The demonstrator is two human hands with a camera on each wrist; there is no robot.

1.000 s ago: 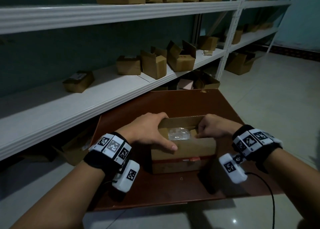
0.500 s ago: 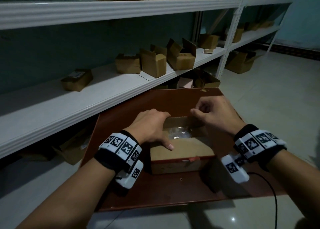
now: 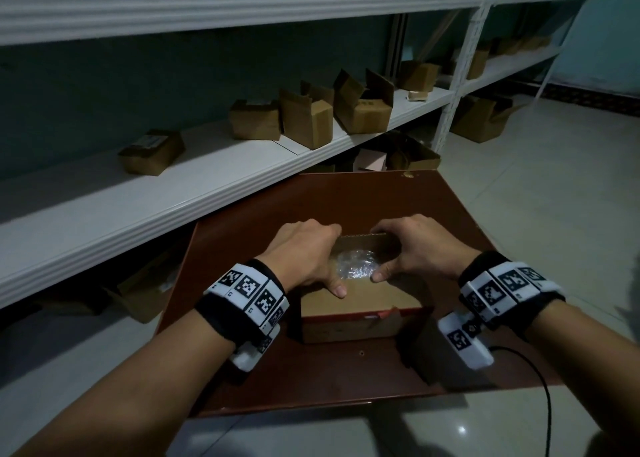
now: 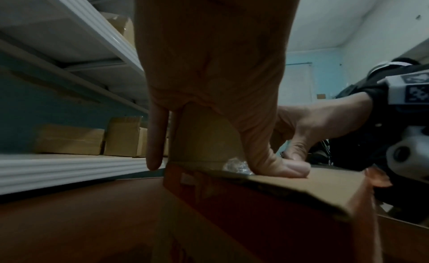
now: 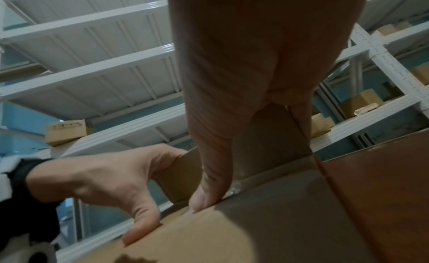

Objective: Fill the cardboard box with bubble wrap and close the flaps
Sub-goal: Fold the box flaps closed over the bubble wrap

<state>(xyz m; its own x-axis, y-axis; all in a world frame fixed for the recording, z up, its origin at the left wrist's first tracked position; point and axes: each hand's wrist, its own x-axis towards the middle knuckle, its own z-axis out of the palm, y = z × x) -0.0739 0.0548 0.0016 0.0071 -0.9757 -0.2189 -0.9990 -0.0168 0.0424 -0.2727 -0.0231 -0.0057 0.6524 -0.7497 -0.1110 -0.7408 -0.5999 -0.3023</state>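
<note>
A small cardboard box (image 3: 349, 325) sits on a reddish-brown table (image 3: 311, 377). Its near flap (image 3: 360, 301) lies folded down, and both thumbs press on its edge. The far flap (image 3: 363, 240) stands up. My left hand (image 3: 311, 256) and right hand (image 3: 412, 252) curl their fingers over its top corners. Clear bubble wrap (image 3: 355, 266) shows in the gap between the flaps. In the left wrist view the left thumb (image 4: 278, 167) pushes on the near flap beside the bubble wrap (image 4: 236, 165). In the right wrist view the right thumb (image 5: 209, 193) presses the same edge, before the far flap (image 5: 267, 138).
White metal shelving (image 3: 173, 193) runs along the left and behind the table, holding several cardboard boxes (image 3: 304, 121). More boxes (image 3: 412, 155) sit under it on the pale tiled floor (image 3: 554, 197). A black cable (image 3: 543, 404) hangs from my right wrist.
My right hand left the box's right side, rose, then came down on the far flap with its thumb on the near flap. My left hand slid forward onto the far flap.
</note>
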